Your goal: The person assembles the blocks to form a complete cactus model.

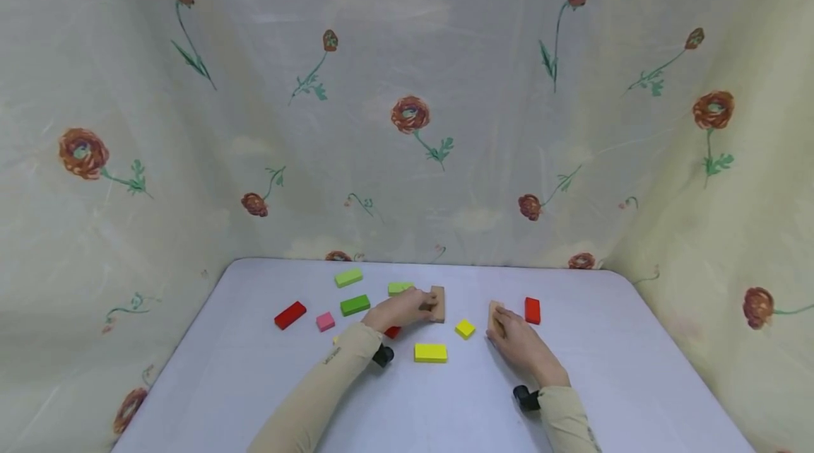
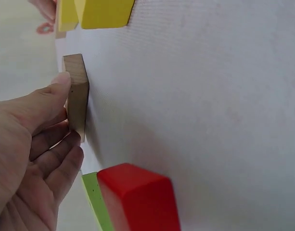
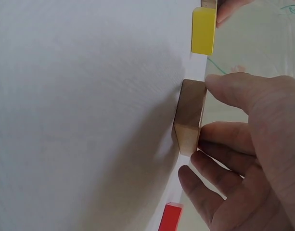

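Two plain wooden blocks, one pinched in each hand

From my feeds, the left hand (image 1: 403,308) has its thumb and curled fingers pinching a left wooden block (image 1: 438,304). It lies on the white table (image 1: 210,375), just beside a light green block (image 1: 399,288). The right hand (image 1: 518,343) pinches the right wooden block (image 1: 493,310) between thumb and index finger; its other fingers fan loosely below. That block sits between a small yellow block (image 1: 465,328) and a red block (image 1: 533,311). I cannot tell whether either is raised off the cloth.

Handling estimate: light, stiff, not fragile; bare wood should give fair friction. I would take hold across the narrow width, near mid-length, to limit swinging. A corner pinch might let one pivot.
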`<state>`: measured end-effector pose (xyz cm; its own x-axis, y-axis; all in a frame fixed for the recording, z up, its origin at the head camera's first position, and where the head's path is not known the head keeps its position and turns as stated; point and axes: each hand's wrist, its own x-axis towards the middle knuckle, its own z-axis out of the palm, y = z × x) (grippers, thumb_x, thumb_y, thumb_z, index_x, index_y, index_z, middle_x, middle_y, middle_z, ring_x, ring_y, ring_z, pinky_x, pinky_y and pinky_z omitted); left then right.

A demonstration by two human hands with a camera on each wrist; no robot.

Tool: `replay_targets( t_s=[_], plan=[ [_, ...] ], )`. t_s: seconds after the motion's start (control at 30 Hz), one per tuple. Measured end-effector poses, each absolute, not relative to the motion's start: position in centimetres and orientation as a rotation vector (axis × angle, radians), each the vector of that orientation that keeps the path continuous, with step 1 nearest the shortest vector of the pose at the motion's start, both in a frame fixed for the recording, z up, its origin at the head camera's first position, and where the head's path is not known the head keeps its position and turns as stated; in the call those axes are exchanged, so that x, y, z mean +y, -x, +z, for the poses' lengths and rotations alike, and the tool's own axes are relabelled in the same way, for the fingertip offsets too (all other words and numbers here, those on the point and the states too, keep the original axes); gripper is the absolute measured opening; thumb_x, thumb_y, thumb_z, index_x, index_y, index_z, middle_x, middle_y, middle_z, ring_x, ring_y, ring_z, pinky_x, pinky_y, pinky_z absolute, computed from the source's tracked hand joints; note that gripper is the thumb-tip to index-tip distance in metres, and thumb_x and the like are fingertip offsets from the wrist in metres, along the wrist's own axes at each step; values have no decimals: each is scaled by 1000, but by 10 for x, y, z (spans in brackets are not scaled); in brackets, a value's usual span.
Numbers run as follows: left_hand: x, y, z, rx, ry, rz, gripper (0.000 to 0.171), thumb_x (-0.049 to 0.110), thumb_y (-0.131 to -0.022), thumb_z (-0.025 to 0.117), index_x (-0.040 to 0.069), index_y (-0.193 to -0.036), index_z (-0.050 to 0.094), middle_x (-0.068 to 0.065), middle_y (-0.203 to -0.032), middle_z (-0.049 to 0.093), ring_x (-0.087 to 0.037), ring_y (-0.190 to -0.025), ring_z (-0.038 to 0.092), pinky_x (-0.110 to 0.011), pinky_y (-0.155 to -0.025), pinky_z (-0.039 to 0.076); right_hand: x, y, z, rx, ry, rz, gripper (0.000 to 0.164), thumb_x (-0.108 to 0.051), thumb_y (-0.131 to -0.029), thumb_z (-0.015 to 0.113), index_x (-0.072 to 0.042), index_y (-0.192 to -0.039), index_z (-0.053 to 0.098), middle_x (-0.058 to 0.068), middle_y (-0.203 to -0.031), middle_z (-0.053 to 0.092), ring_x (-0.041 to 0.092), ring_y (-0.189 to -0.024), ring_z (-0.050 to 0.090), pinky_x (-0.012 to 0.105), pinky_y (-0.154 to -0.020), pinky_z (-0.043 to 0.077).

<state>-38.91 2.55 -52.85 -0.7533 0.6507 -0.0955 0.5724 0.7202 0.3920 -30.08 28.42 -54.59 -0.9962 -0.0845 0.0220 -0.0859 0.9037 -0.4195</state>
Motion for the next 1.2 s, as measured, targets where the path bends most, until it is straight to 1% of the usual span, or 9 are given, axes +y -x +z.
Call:
replay_targets(
  t_s=[0.47,0.53,0.6,0.67,0.73,0.8,0.9,1.0,1.2],
  plan=[
    [7,369,-524,2720,-1063,366,44,32,-92,65,17,-133,59,2,-138,57,-10,-127,53,-26,-102,46,284,301,-545,-3061,-146,644,59,-30,-95,61,5,-140,45,22,-147,42,41,-134,41,55,-108,36],
    [4,363,-523,2722,-1113,340,40,29,-93,64,14,-130,62,1,-132,61,-7,-115,59,-23,-95,50,285,301,-545,-3059,-147,645,59,-30,-95,61,5,-139,45,22,-147,42,41,-134,41,55,-108,36],
    [2,358,-523,2733,-1156,305,33,26,-93,65,12,-123,66,1,-118,68,-4,-95,62,-19,-83,52,284,301,-545,-3060,-143,645,59,-29,-94,61,5,-139,45,22,-147,42,41,-134,41,55,-108,36],
    [-2,353,-523,2748,-1189,287,25,25,-93,65,12,-114,68,4,-100,67,-5,-79,56,-16,-72,50,284,301,-545,-3056,-152,642,58,-28,-94,61,6,-139,46,23,-146,42,41,-133,41,55,-108,36],
    [-6,348,-524,2766,-1206,273,18,23,-93,65,13,-107,68,5,-88,62,-6,-72,50,-16,-67,47,284,300,-545,-3049,-162,643,58,-28,-94,61,7,-138,46,23,-146,43,42,-133,41,54,-108,36],
    [-9,342,-524,2787,-1228,241,17,23,-92,66,13,-106,68,6,-88,61,-5,-74,49,-15,-69,47,284,300,-544,-3046,-168,641,57,-27,-94,61,8,-137,47,24,-145,43,42,-133,42,54,-107,37],
    [-15,334,-523,2813,-1275,179,20,24,-93,66,13,-109,68,3,-96,64,-6,-78,54,-16,-75,51,284,301,-545,-3046,-167,634,57,-27,-94,62,8,-137,47,24,-145,44,42,-132,42,54,-107,37],
    [-20,328,-523,2836,-1310,130,24,24,-93,65,11,-113,68,0,-106,66,-7,-86,59,-19,-81,53,284,301,-546,-3048,-156,632,57,-27,-94,62,7,-137,47,24,-145,44,42,-132,42,54,-107,37],
    [-34,313,-526,2873,-1296,112,28,27,-93,64,10,-115,68,-3,-117,66,-13,-101,63,-24,-89,53,283,301,-545,-3050,-148,638,58,-29,-94,61,6,-138,46,23,-145,44,41,-132,42,54,-106,38]
  ],
)
